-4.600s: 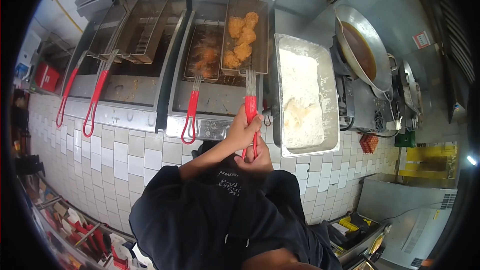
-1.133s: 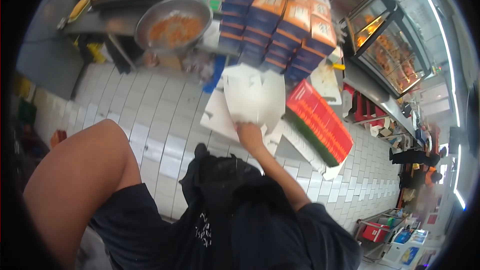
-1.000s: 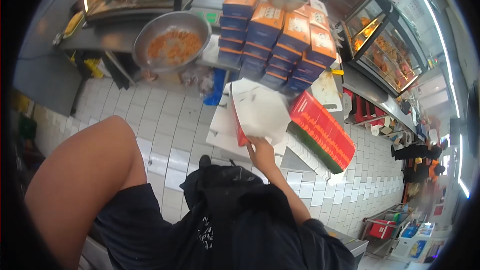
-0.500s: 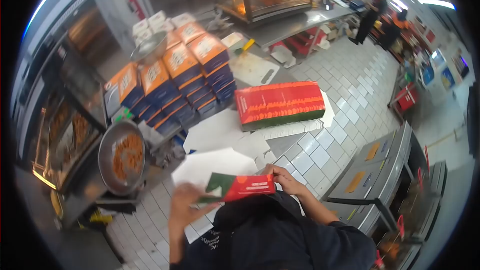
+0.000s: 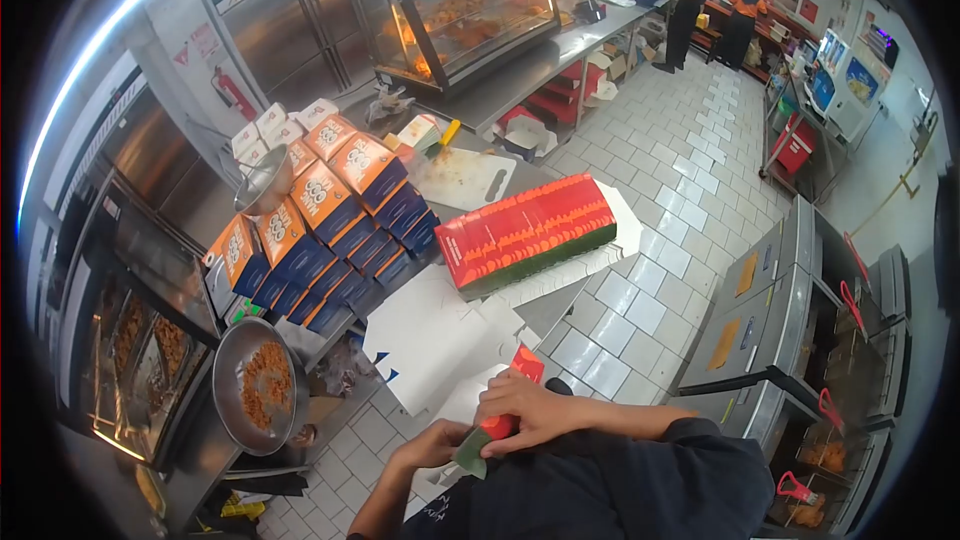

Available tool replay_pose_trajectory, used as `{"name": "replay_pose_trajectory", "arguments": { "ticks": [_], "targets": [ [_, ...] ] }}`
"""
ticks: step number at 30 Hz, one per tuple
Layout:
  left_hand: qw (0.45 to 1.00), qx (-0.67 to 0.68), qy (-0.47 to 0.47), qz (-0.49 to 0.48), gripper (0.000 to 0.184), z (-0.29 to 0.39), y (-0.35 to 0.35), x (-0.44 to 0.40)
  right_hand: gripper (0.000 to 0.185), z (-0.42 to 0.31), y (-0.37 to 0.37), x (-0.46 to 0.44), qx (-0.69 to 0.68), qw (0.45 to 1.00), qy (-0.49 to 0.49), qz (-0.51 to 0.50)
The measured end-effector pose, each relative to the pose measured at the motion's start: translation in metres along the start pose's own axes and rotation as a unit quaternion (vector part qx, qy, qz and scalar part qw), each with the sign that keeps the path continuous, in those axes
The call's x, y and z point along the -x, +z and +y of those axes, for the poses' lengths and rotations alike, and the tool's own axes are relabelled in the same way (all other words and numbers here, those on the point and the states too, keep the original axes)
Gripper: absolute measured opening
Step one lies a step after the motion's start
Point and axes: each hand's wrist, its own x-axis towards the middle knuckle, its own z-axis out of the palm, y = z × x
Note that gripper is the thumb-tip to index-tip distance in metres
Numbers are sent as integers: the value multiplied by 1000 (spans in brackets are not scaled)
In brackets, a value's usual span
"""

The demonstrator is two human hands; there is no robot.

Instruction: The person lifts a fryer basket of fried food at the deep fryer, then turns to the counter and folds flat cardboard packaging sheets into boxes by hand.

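Close to my body I hold a partly folded cardboard box (image 5: 527, 364), printed red and green outside and white inside. My right hand (image 5: 525, 408) is closed over its near edge, with the fingers bent across the red part. At the green corner, my left hand (image 5: 432, 443) pinches the card. Some folds of the box are hidden behind my hands. Just beyond it, flat white card sheets (image 5: 425, 325) lie on the steel counter. Farther along, a row of red and green boxes (image 5: 530, 225) rests on more white card.
To the left, orange and blue boxes (image 5: 325, 200) are stacked high beside a steel bowl (image 5: 268, 180). A metal pan (image 5: 232, 417) with brown crumbs stands nearer. A cutting board (image 5: 455, 180) lies behind. Fryer-like steel units (image 5: 735, 340) stand right; two people work far off.
My right hand has moved left across the box, close to my left hand. The box has turned from lying crosswise to a steep slant. The camera view has shifted.
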Motion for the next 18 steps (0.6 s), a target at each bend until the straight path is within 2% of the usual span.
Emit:
{"name": "replay_pose_trajectory", "arguments": {
  "ticks": [1,2,4,5,6,8,13,15,18],
  "targets": [
    [990,138,8,11,19,-9,7,-5,33,1,0,-1,2,1000,-2,4],
    [991,135,5,8,19,-26,13,-7,33,4,0,0,1,1000,-1,9],
    [977,165,-65,120,18,-48,21,-12,32,17,-1,3,75,992,66,82],
    [984,109,-64,127,25,-48,16,-9,32,26,-1,4,83,985,125,82],
    [985,101,-66,123,25,-36,19,-10,32,32,-4,6,83,985,125,91],
    [971,141,-75,176,26,-17,28,-11,31,40,-9,6,109,978,176,15],
    [984,75,-36,161,27,-19,31,-18,29,39,-20,22,66,990,113,-50],
    [986,65,-20,155,27,-20,33,-23,26,36,-14,26,97,985,68,-128],
    [990,27,-45,127,26,-8,25,-24,24,39,-11,29,126,980,94,-123]
  ]
}}
